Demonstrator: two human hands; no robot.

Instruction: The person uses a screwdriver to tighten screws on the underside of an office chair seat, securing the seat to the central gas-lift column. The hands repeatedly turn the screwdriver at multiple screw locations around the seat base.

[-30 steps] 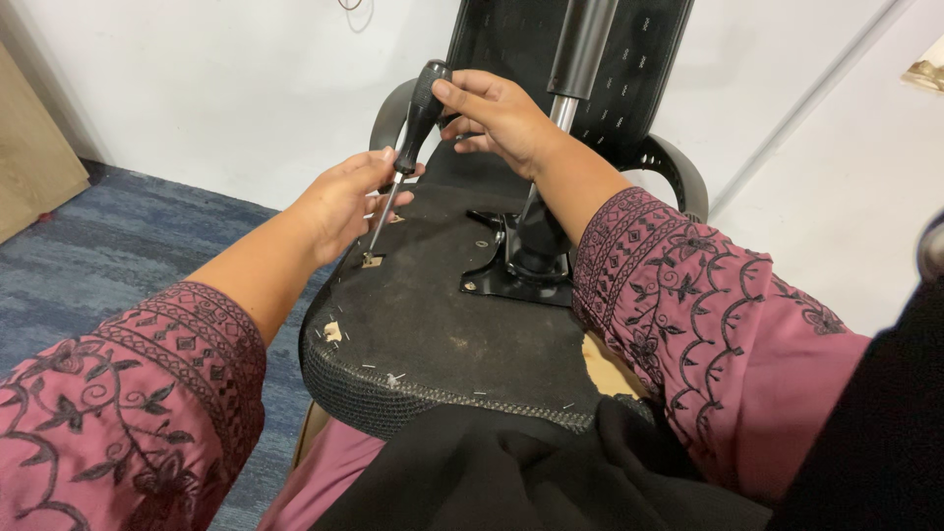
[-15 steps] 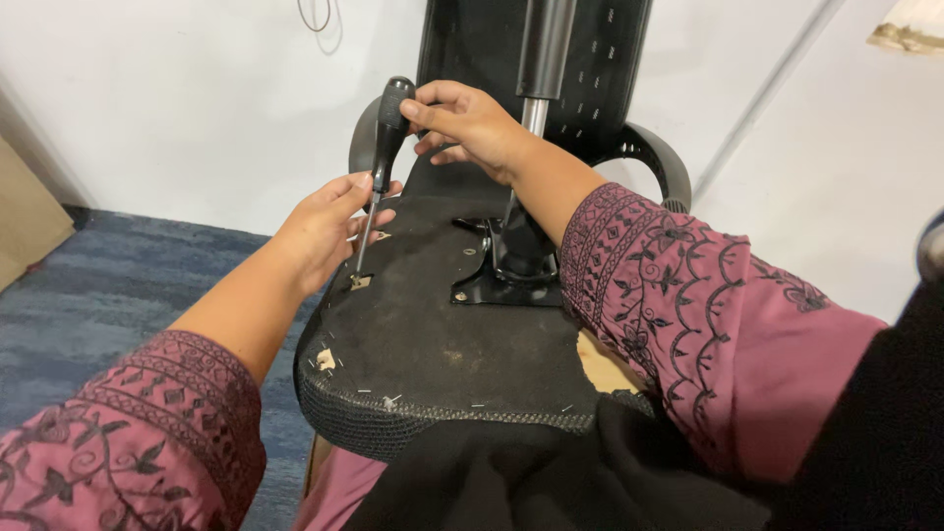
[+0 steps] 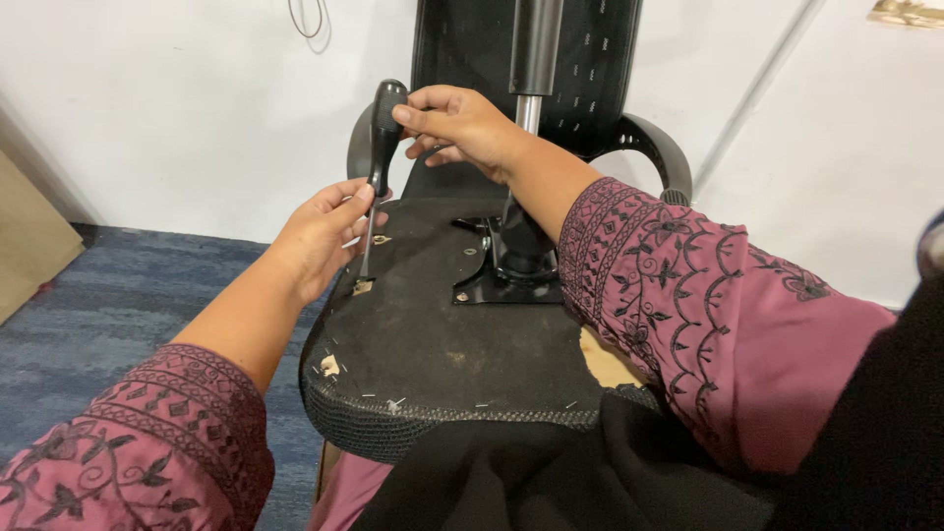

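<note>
A person in pink embroidered sleeves worked on an upturned office chair, its black seat underside facing up across their lap. A screwdriver with a black handle stood nearly upright, its thin metal shaft running down to a small screw fitting near the seat's left edge. The right hand reached over from the right, its fingers clenched around the top of the handle. The left hand sat lower, fingers pinched around the shaft just above the tip. Right of the screwdriver, a black metal mounting plate was fixed to the seat, with the chair's gas cylinder rising from it. A curved black armrest showed behind the right forearm. Blue carpet covered the floor at left, before a white wall.
</note>
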